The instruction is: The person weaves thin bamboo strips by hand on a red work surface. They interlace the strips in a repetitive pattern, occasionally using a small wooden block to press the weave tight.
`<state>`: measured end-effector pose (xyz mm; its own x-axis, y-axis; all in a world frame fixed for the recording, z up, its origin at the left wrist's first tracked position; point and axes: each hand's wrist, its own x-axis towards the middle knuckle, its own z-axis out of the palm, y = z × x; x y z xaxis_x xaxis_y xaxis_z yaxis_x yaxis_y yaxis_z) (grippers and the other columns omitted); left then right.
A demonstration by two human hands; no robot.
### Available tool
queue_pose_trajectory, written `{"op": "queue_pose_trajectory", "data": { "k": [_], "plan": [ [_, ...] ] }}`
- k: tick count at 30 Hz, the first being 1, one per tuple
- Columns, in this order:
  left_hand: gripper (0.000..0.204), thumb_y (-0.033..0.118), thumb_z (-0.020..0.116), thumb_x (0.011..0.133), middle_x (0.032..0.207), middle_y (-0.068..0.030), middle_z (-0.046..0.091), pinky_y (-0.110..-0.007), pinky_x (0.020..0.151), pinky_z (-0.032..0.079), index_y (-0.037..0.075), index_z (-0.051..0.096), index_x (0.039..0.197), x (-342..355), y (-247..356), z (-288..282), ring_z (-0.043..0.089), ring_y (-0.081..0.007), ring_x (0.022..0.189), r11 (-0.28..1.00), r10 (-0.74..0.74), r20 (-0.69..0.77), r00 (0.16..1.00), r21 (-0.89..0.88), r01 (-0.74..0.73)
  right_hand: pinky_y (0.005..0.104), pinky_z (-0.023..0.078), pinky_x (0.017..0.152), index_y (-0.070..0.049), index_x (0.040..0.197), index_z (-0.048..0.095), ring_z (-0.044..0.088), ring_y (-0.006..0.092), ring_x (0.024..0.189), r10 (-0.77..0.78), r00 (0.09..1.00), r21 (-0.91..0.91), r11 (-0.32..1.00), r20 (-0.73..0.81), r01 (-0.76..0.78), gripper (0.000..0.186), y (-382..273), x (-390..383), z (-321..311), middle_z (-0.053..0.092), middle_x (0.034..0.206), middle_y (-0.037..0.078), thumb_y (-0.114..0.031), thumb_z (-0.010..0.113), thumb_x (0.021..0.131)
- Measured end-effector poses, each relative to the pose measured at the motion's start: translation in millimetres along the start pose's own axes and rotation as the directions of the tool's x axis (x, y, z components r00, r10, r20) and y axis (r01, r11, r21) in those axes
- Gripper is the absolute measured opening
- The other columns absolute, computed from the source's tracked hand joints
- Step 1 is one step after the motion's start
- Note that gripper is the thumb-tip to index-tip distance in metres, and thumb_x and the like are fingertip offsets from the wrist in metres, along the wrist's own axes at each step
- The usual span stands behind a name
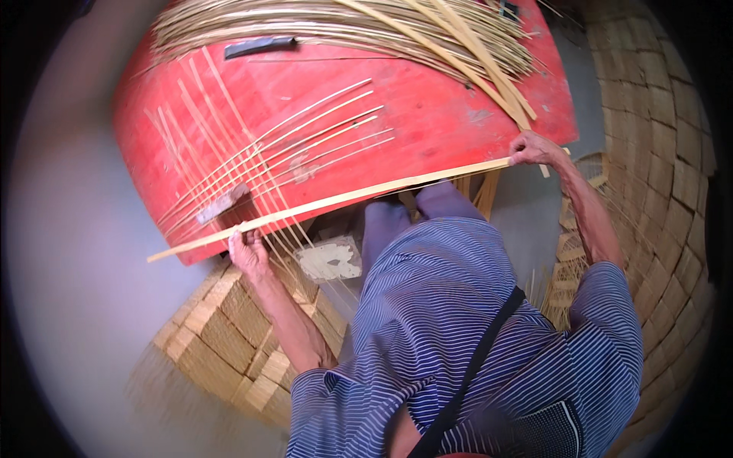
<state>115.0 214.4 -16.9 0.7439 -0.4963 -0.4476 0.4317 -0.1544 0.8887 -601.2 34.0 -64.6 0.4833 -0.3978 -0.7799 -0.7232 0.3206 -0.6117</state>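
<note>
A long, flat bamboo strip (366, 191) stretches along the near edge of the red tabletop, held at both sides. My left hand (250, 253) pinches it near its left end, with a short length sticking out beyond the fingers. Close to the table's right corner, my right hand (531, 149) is closed around its other end. Just past my left hand, thin strips cross in an open lattice (263, 156) on the table. A worn block (223, 204) lies on the crossing strips. Some lattice strips hang over the near edge beneath the held strip.
On the red table (427, 114), a large bundle of thin strips (343, 27) lies along the back, with wider strips (481, 61) slanting over it. A dark flat tool (261, 47) rests before the bundle. Stacked woven pieces stand at lower left (237, 320) and right (649, 145).
</note>
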Motion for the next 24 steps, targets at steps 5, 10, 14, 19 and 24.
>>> {"op": "queue_pose_trajectory", "data": {
  "k": [5,10,14,19,24],
  "plan": [
    [0.017,0.007,0.062,0.092,0.103,-0.0166,0.071,-0.046,0.085,0.058,0.003,0.060,0.109,-9.1,5.5,-16.7,0.070,-0.0292,0.094,0.994,0.081,0.075,0.994,-0.078,-0.075,0.0260,0.038,0.047,-0.003,0.071,0.064,0.049,0.0075,0.050,-0.011,1.000,0.051,0.999,0.012,0.010,0.015,-6.9,8.2,5.8,0.054,0.058,-0.002,-0.013,0.074,0.076],
    [0.010,0.004,0.062,0.093,0.094,-0.0153,0.071,-0.046,0.078,0.062,0.004,0.060,0.102,-32.4,4.6,-0.1,0.071,-0.0259,0.081,0.981,0.098,0.038,0.994,-0.174,-0.090,0.0249,0.037,0.046,-0.003,0.070,0.063,0.049,0.0074,0.050,0.074,0.997,0.110,0.991,0.033,-0.077,0.017,-7.7,10.8,4.1,0.055,0.058,-0.001,-0.013,0.075,0.077],
    [0.011,0.002,0.061,0.092,0.099,-0.0168,0.071,-0.048,0.085,0.060,0.004,0.058,0.103,-35.5,2.1,-10.6,0.072,-0.0274,0.089,0.978,0.089,0.073,0.993,-0.196,-0.073,0.0244,0.037,0.045,-0.004,0.070,0.064,0.049,0.0070,0.050,0.077,0.996,0.108,0.991,0.047,-0.082,0.018,-5.7,10.7,1.5,0.055,0.059,-0.001,-0.014,0.076,0.079],
    [0.009,0.004,0.062,0.093,0.094,-0.0144,0.071,-0.042,0.079,0.061,0.004,0.057,0.101,-45.9,5.0,7.0,0.071,-0.0232,0.084,0.977,0.089,0.030,0.996,-0.199,-0.081,0.0253,0.037,0.045,-0.004,0.070,0.064,0.048,0.0073,0.049,0.102,0.994,0.044,0.994,0.023,-0.103,0.017,-9.2,17.1,-6.7,0.054,0.057,-0.001,-0.014,0.075,0.078],
    [0.012,0.012,0.069,0.092,0.092,-0.0099,0.071,-0.039,0.074,0.059,0.008,0.062,0.101,-42.9,1.8,14.5,0.069,-0.0205,0.080,0.981,0.052,-0.078,0.996,-0.182,-0.065,0.0296,0.038,0.045,-0.002,0.068,0.065,0.050,0.0092,0.050,0.096,0.995,-0.037,0.995,-0.002,-0.096,0.017,5.4,24.0,-27.5,0.055,0.056,0.000,-0.015,0.072,0.076]
  ]
}}
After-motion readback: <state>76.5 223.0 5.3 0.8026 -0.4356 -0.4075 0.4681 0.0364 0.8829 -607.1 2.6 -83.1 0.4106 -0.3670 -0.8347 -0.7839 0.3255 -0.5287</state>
